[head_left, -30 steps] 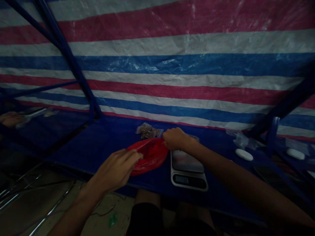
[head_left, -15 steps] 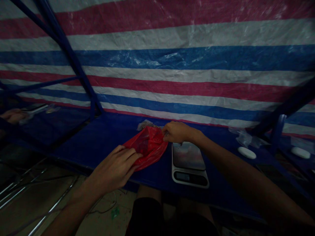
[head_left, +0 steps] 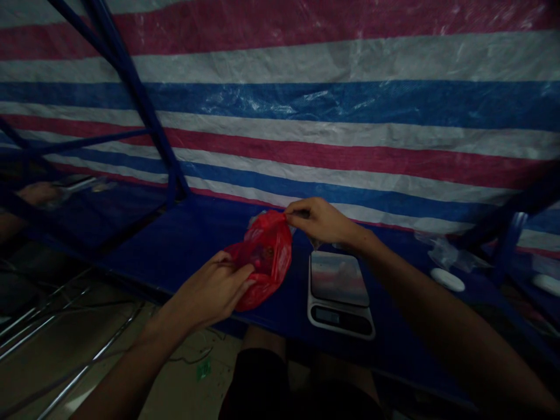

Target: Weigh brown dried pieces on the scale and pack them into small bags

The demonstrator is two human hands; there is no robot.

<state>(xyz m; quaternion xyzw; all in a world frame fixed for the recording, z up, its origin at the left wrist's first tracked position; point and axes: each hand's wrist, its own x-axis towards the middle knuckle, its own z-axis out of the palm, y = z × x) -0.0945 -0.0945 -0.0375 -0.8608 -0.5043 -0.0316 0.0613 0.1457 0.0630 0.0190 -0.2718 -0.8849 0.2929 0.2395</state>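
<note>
The left hand (head_left: 210, 290) is curling its fingers around the near left side of the red plastic bag (head_left: 265, 259), with the fingertips pressing into the crumpled film. The right hand (head_left: 319, 221) is pinching the bag's far top edge between thumb and fingers, holding that edge up. The bag is standing slightly tilted between the two hands, just left of the middle of the tabletop. Something dark is showing through the film, but it is too dim to tell what it is.

Just behind the bag, a clear plastic packet (head_left: 257, 220) is peeking out, mostly hidden. To the right of the bag and near the right hand, a digital kitchen scale (head_left: 339, 294) is sitting on the blue tabletop (head_left: 170, 248), with nothing on its platform. Farther right, a crumpled piece of clear plastic (head_left: 446, 254) is lying beyond a white oval object (head_left: 447, 280).

A blue metal frame tube (head_left: 131, 87) is rising at the far left in front of a red, white and blue striped tarp (head_left: 306, 99). Off to the left, a dim hand (head_left: 39, 193) is showing beyond the frame. Below the tabletop's near edge, chrome tubes (head_left: 87, 356) are lying on the floor (head_left: 175, 373).
</note>
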